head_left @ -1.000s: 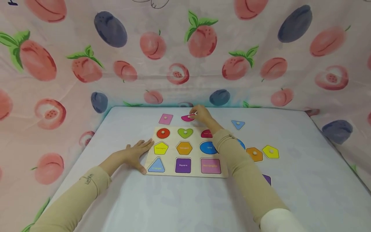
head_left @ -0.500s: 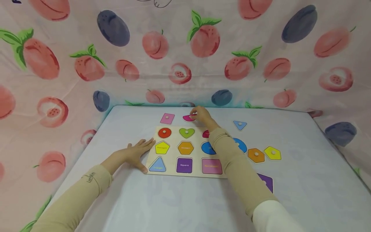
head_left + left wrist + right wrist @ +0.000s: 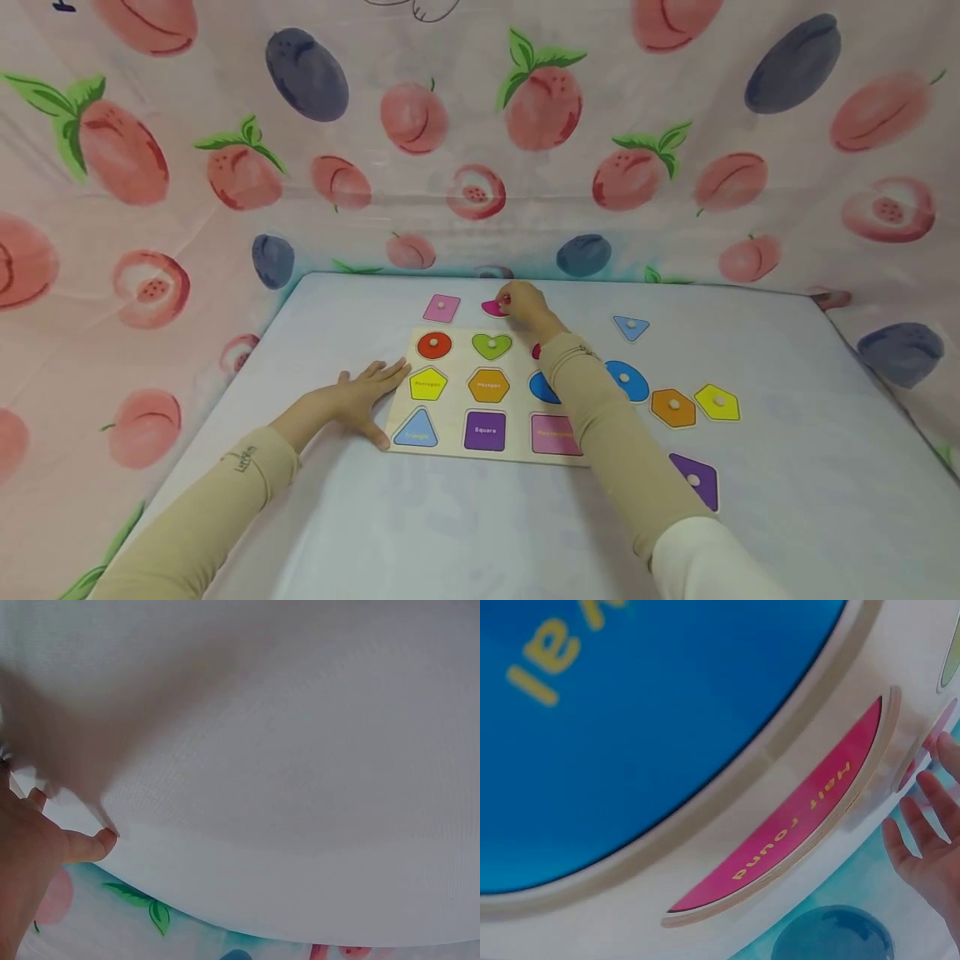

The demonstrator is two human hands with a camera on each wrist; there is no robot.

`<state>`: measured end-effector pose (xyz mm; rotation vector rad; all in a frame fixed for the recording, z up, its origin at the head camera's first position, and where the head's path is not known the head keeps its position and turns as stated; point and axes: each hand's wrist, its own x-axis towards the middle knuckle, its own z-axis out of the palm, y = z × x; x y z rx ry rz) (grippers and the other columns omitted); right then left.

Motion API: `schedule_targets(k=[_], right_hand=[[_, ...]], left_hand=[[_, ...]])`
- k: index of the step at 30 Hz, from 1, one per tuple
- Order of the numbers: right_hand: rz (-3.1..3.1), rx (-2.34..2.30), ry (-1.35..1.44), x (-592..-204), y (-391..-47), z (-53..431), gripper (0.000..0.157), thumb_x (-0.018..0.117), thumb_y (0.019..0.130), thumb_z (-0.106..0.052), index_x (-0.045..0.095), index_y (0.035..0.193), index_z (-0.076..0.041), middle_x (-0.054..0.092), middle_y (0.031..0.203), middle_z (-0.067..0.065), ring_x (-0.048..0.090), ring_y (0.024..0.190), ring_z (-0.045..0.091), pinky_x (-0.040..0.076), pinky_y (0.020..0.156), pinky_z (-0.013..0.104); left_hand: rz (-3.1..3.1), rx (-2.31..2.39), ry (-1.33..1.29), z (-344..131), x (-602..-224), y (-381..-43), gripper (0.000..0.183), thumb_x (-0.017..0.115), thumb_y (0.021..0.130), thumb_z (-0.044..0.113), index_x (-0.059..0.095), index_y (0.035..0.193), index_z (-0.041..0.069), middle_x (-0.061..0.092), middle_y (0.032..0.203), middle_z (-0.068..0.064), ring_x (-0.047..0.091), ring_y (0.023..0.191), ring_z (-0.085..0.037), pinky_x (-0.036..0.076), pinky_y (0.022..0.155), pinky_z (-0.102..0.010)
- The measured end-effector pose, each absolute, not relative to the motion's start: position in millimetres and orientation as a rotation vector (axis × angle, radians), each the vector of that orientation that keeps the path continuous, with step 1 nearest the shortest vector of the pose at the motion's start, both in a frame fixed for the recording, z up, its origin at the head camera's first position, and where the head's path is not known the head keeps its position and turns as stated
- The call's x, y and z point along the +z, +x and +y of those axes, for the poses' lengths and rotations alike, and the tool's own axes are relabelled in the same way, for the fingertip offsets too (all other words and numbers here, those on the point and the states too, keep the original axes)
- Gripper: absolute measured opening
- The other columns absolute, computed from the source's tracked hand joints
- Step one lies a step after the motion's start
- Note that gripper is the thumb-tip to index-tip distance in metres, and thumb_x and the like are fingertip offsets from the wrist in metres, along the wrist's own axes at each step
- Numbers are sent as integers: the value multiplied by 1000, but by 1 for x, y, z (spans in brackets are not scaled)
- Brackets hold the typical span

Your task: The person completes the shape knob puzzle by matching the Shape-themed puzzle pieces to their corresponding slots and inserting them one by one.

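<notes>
In the head view my right hand [image 3: 528,307] pinches a magenta half-round puzzle piece [image 3: 492,308] by its knob, just beyond the far edge of a wooden shape board [image 3: 452,429]. The right wrist view shows that hand, the piece's edge at its fingertips, and the magenta recess marked "Half round" [image 3: 802,817]. My left hand [image 3: 364,400], fingers spread, rests along the board's left edge. A red circle [image 3: 434,345] and a green heart [image 3: 492,346], both knobbed, sit in the far row. My right forearm hides part of the board's right side.
A pink rectangle piece [image 3: 442,308] lies beyond the board. To its right lie a blue triangle [image 3: 632,327], blue oval [image 3: 626,381], orange hexagon [image 3: 672,408], yellow pentagon [image 3: 717,402] and purple square [image 3: 696,482]. A fruit-print cloth [image 3: 480,100] hangs behind the table.
The whole scene has shifted slightly right in the head view. My right forearm covers less of the blue oval and purple square pieces; both hands keep their places at the piece and board.
</notes>
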<state>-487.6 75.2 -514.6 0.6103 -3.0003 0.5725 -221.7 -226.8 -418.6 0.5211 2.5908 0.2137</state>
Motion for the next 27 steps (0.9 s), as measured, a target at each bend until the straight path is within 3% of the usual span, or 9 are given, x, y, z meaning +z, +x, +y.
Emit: schedule_targets(k=[3, 6, 9, 17, 23, 27], right_hand=[[-3009, 564, 565, -486, -460, 71, 11, 70, 84, -18, 74, 94, -17, 71, 98, 2, 62, 92, 22, 52, 78, 42], [-3100, 553, 491, -440, -413, 63, 12, 64, 87, -9, 72, 96, -11, 71, 100, 7, 62, 98, 26, 50, 85, 47], [-3055, 541, 488, -419, -382, 61, 15, 57, 88, 0, 70, 93, -4, 70, 95, 10, 61, 95, 28, 49, 85, 45], [-3072, 292, 498, -423, -381, 63, 13, 56, 88, -2, 69, 92, -5, 70, 94, 9, 61, 93, 28, 48, 90, 45], [-3055, 286, 513, -425, -387, 67, 8, 59, 89, -3, 67, 87, -4, 68, 88, 10, 59, 87, 27, 49, 86, 44], [-3078, 315, 526, -428, -395, 70, 10, 60, 91, -10, 69, 92, -5, 70, 94, 9, 61, 92, 27, 51, 85, 44]], left_hand=[[2586, 237, 528, -226, -416, -221, 125, 84, 59, 51, 8, 153, 18, 2, 161, -5, 2, 146, -39, 3, 103, -76], [2583, 239, 540, -226, -416, -220, 124, 84, 60, 50, 8, 153, 18, 2, 161, -5, 2, 145, -39, 4, 103, -77], [2581, 232, 547, -226, -418, -221, 124, 83, 60, 52, 7, 153, 18, 2, 161, -4, 3, 145, -39, 4, 103, -77], [2573, 228, 535, -224, -420, -222, 124, 83, 60, 52, 7, 153, 19, 1, 161, -3, 1, 146, -38, 5, 104, -75], [2570, 221, 519, -225, -419, -222, 123, 82, 61, 52, 7, 153, 20, 0, 161, -3, 0, 146, -38, 5, 105, -75], [2570, 222, 513, -228, -418, -222, 124, 82, 61, 52, 6, 153, 20, 0, 161, -3, 0, 146, -38, 4, 105, -75]])
